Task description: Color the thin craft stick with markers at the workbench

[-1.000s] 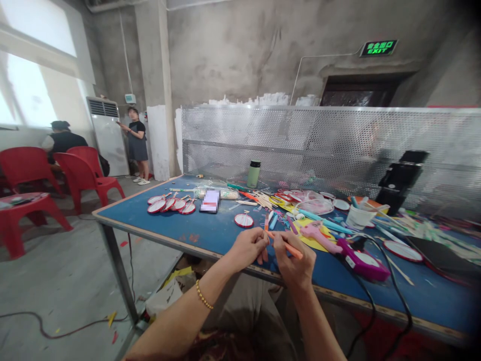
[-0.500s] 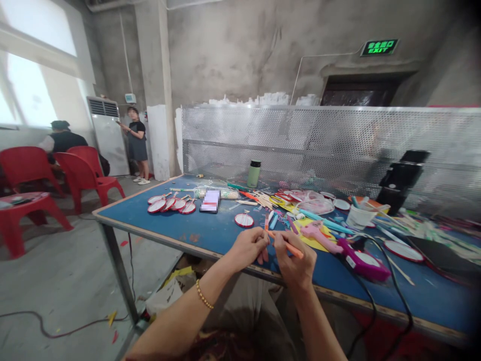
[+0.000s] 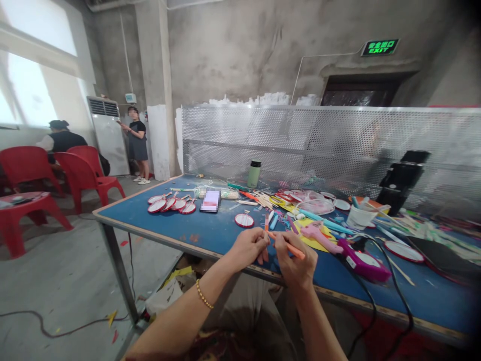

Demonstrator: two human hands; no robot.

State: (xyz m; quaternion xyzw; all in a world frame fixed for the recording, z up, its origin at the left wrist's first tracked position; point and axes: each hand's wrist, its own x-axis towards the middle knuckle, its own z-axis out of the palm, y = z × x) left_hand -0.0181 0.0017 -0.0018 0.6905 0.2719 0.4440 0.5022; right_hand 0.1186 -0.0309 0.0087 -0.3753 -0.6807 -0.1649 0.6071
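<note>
Over the table's front edge, my left hand (image 3: 250, 246) pinches a thin orange strip (image 3: 266, 222) that stands up from its fingertips. My right hand (image 3: 297, 256) is closed around an orange pen-shaped tool (image 3: 295, 250), its front end close to the strip; whether the two touch is hard to tell. Just beyond the hands lies a small round white disc with a red rim (image 3: 244, 220). To the right rest a pink glue gun (image 3: 319, 236) and a purple device (image 3: 365, 261) with black cables.
On the blue table (image 3: 146, 225) several red-rimmed discs with sticks (image 3: 175, 203) lie left of a phone (image 3: 210, 201). A green bottle (image 3: 254, 174) stands by the perforated metal screen (image 3: 233, 130). A white cup (image 3: 361, 217) holds tools. Two people are in the background.
Almost nothing differs. My right hand and the orange tool have shifted very slightly to the right.
</note>
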